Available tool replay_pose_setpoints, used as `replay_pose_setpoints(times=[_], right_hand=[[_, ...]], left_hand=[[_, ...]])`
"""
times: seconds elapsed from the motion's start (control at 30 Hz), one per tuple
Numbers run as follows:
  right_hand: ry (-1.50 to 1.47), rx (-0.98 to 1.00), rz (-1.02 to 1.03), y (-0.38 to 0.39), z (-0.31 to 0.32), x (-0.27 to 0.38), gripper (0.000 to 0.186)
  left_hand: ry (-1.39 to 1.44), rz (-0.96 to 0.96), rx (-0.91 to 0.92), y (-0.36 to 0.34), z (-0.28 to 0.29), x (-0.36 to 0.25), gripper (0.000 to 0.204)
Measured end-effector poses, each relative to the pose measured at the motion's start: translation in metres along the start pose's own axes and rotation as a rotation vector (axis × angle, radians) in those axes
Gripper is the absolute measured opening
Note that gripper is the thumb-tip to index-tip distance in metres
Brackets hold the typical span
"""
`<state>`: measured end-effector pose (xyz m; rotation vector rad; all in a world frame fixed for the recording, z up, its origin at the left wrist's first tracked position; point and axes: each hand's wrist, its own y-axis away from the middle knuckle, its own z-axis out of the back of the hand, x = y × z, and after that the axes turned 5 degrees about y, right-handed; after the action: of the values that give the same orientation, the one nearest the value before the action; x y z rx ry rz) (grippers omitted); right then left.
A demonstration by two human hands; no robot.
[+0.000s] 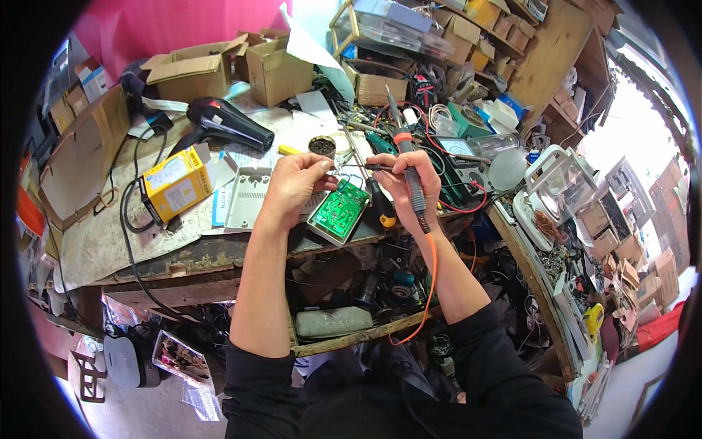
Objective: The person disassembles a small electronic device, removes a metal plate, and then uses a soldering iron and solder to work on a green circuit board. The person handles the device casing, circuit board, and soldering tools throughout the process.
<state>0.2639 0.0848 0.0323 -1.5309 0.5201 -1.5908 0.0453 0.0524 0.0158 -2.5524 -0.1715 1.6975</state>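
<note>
In my right hand (pixel 409 178) is a soldering iron (pixel 404 137) with an orange and dark handle, its tip pointing away from me and its orange cord hanging down. Between the fingertips of that hand sits a slim dark tool (pixel 374 167), aimed at my left hand. My left hand (pixel 294 181) is pinched on something thin and small, too fine to name. Just below and between both hands lies a green circuit board (pixel 341 208) in a light casing at the bench edge. A yellow-and-black screwdriver handle (pixel 383 211) is beside it. Behind my left fingers stands a small round tin (pixel 322 146) with dark contents.
Left of the board lies a pale plastic housing (pixel 251 196), with a yellow box (pixel 177 184) further left. A black hair dryer (pixel 232 124) rests behind them. Cables, a meter (pixel 456 148) and tools crowd the right. An open drawer (pixel 365 338) full of parts sits below the bench edge.
</note>
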Motion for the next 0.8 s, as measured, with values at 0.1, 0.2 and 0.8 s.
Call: replay_pose_setpoints(times=[0.1, 0.2, 0.8], right_hand=[[0.002, -0.004, 0.003, 0.000, 0.000, -0.001, 0.030], [0.011, -0.002, 0.004, -0.001, 0.000, 0.001, 0.030], [-0.139, -0.285, -0.137, -0.007, 0.001, -0.009, 0.035]], left_hand=[[0.000, 0.001, 0.000, -0.001, 0.000, 0.001, 0.017], [-0.002, -0.003, 0.004, -0.001, 0.002, 0.002, 0.017], [-0.032, 0.003, -0.008, -0.002, 0.002, 0.002, 0.016]])
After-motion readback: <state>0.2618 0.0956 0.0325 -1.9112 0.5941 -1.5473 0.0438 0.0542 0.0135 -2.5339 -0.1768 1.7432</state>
